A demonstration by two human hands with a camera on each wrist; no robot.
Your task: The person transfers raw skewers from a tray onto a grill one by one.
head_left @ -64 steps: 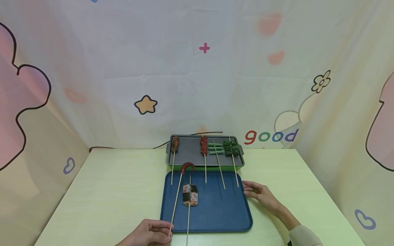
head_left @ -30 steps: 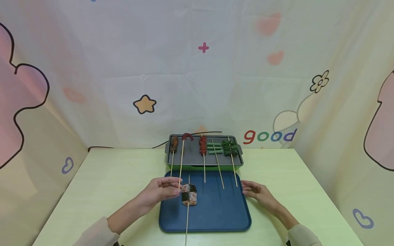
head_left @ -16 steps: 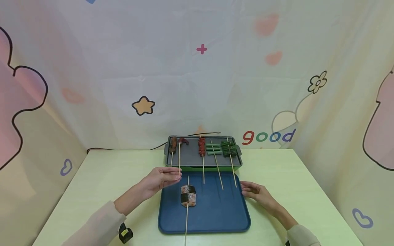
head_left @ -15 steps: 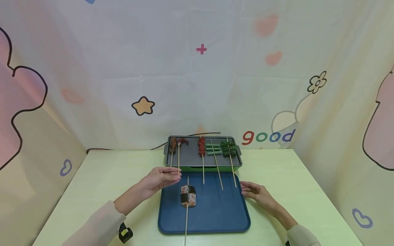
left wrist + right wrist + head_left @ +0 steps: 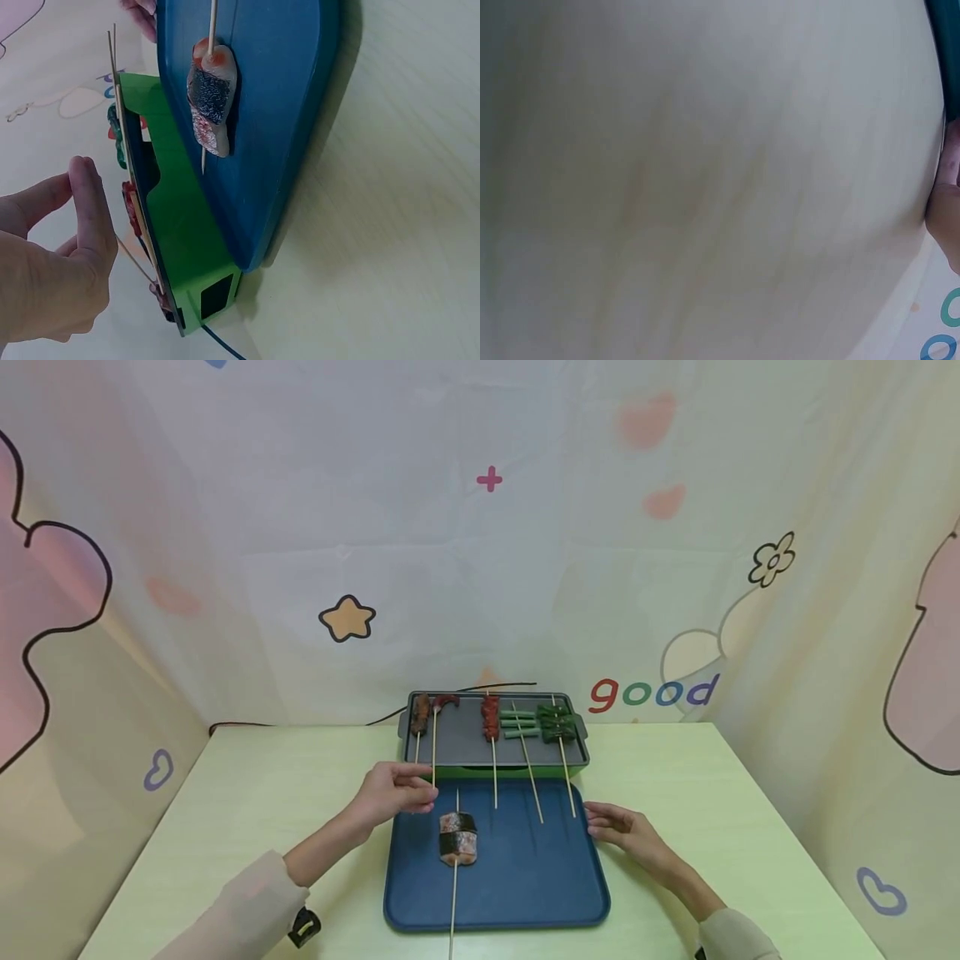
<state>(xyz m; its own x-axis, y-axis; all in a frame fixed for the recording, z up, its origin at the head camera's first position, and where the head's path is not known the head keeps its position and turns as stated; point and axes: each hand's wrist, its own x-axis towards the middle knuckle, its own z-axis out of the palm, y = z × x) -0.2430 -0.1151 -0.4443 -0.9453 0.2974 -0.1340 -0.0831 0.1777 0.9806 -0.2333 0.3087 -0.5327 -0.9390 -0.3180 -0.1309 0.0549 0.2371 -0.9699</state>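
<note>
My left hand [image 5: 396,791] is at the lower end of a thin wooden skewer topped with a curved dark-red piece [image 5: 446,701]. In the left wrist view its thumb and finger meet at the tips, where the stick runs behind them. That skewer's top lies over the grill [image 5: 465,747], beside a brown meat skewer [image 5: 421,714]. My right hand [image 5: 630,837] rests its fingertips on the right edge of the blue tray [image 5: 540,893], fingers fairly straight. A thick skewer of pale chunks with dark bands [image 5: 458,839] lies on the tray, its stick passing the near edge.
On the grill's right half lie a red meat skewer [image 5: 491,718], a green bean-like skewer [image 5: 520,724] and a leafy green skewer [image 5: 557,723], sticks overhanging the tray. A black cable [image 5: 243,723] runs behind the grill. A printed curtain [image 5: 480,568] encloses the pale table [image 5: 300,777].
My left hand has carried the skewer with the curved dark-red piece from over the tray forward onto the grill, then shifted slightly left. My right hand has stayed at the tray edge.
</note>
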